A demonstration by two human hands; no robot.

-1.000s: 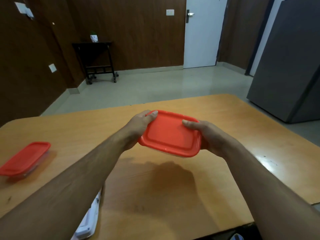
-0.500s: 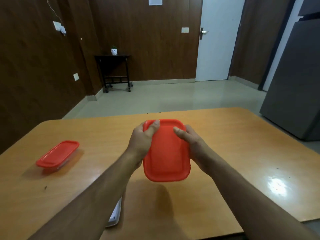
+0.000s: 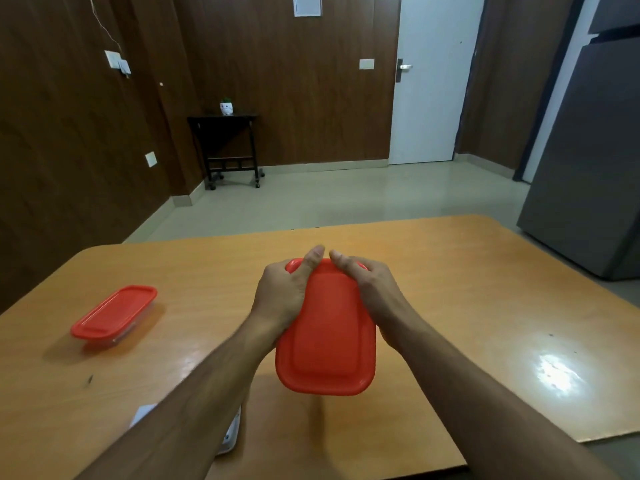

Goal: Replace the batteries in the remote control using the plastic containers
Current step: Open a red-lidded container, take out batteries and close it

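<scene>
I hold a plastic container with a red lid point(image 3: 325, 337) above the middle of the wooden table point(image 3: 467, 292), its long side pointing away from me. My left hand point(image 3: 285, 294) grips its far left edge, thumb laid along the lid. My right hand point(image 3: 367, 289) grips the far right edge, thumb on the lid near the far end. A second container with a red lid point(image 3: 114, 312) rests shut on the table at the left. The white remote control point(image 3: 231, 433) lies near the table's front edge, mostly hidden under my left forearm.
A grey refrigerator point(image 3: 588, 161) stands to the right beyond the table. A small dark side table point(image 3: 227, 147) with a little plant pot stands against the back wall, and a white door point(image 3: 427, 81) is at the back right.
The container turned from lying crosswise to pointing lengthwise away from me. Both hands slid toward its far end, thumbs coming closer together. The camera tilted up.
</scene>
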